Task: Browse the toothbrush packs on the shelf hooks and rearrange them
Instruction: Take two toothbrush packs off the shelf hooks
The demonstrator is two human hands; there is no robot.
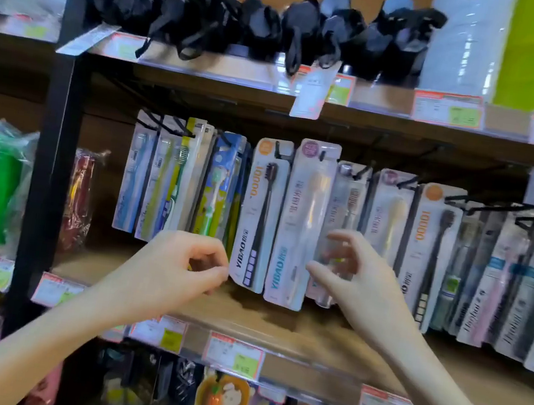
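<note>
Several toothbrush packs hang in a row on black hooks (pixel 407 183) under the upper shelf. My left hand (pixel 180 265) is curled, with thumb and forefinger pinched at the lower left edge of a white pack holding a black toothbrush (pixel 258 215). Beside it on the right hangs a pale pack with a cream toothbrush (pixel 302 225). My right hand (pixel 354 278) is spread open just right of that pack's lower end; its thumb is close to the pack's edge and its fingers are in front of a clear pack (pixel 346 197). Neither pack is off its hook.
Further packs hang to the left (pixel 171 181) and right (pixel 504 272). The wooden shelf board (pixel 275 321) below carries price labels (pixel 234 353). Black folded umbrellas (pixel 261 24) lie on the shelf above. A black upright post (pixel 52 170) stands at the left.
</note>
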